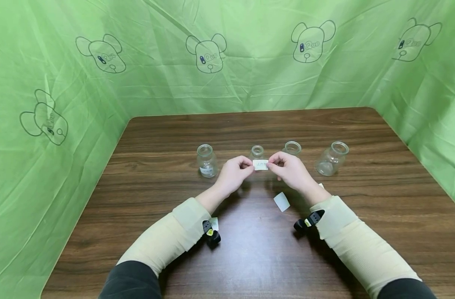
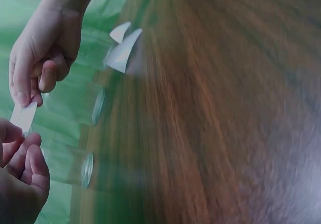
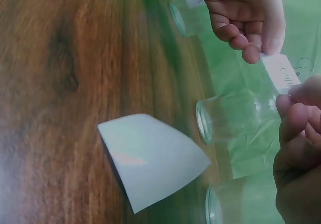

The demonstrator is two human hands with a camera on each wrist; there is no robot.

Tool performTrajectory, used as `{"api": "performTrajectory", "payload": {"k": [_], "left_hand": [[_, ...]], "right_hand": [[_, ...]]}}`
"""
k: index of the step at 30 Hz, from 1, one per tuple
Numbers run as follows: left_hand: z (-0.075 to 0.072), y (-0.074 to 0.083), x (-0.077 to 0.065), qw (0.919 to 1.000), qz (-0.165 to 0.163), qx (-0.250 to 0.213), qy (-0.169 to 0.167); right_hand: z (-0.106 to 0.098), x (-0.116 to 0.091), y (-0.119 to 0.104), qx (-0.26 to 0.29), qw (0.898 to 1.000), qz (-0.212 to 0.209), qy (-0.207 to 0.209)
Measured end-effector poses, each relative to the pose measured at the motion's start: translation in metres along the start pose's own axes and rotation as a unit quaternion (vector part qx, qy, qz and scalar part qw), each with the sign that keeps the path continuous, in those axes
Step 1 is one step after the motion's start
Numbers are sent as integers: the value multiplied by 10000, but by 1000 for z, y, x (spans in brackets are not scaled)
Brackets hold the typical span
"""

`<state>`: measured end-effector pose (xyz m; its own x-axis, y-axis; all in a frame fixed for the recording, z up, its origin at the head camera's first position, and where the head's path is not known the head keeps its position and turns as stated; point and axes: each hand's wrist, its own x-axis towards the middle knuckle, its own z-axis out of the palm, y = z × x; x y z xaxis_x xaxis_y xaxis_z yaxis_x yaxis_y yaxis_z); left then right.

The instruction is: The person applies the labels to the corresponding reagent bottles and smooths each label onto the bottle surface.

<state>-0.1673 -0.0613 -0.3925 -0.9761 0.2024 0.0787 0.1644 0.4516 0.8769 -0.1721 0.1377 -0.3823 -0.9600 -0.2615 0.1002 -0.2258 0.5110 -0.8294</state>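
Observation:
A small white label (image 1: 260, 165) with printed writing is held level between my two hands, in front of a small clear glass jar (image 1: 257, 152). My left hand (image 1: 231, 175) pinches its left end with thumb and finger. At the right end, my right hand (image 1: 292, 172) pinches it the same way. In the right wrist view the lettering on the label (image 3: 281, 74) faces the camera. Partly hidden behind my right hand stands another glass jar (image 1: 292, 148). A curled white backing paper (image 3: 153, 158) lies on the table below the right hand.
At the left stands a glass jar (image 1: 206, 160) bearing a white label. Another glass jar (image 1: 332, 158) stands to the right. A printed slip (image 1: 214, 223) lies beside the left wrist, and a white scrap (image 1: 321, 185) shows by the right forearm. Green sheeting (image 1: 246, 91) surrounds the wooden table (image 1: 167, 133).

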Motion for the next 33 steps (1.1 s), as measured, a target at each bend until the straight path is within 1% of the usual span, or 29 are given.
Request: {"api": "performTrajectory", "payload": {"k": [4, 8, 11, 19, 24, 33], "left_hand": [[-1, -4, 4, 9996, 54, 268, 104], [0, -9, 9, 9979, 66, 645, 39], [1, -12, 12, 9950, 101, 997, 7], [4, -15, 15, 9865, 126, 1634, -36], [6, -19, 17, 9831, 196, 1818, 48], [7, -21, 18, 9824, 141, 1855, 136]], "right_hand": [[2, 2, 2, -155, 9998, -57, -145], [4, 6, 6, -417, 9988, -79, -262], [7, 9, 10, -611, 9977, -97, -286], [16, 13, 13, -1242, 9916, -238, -267], [22, 13, 12, -1360, 9902, -235, -218], [25, 15, 13, -1435, 9893, -253, -78]]}}
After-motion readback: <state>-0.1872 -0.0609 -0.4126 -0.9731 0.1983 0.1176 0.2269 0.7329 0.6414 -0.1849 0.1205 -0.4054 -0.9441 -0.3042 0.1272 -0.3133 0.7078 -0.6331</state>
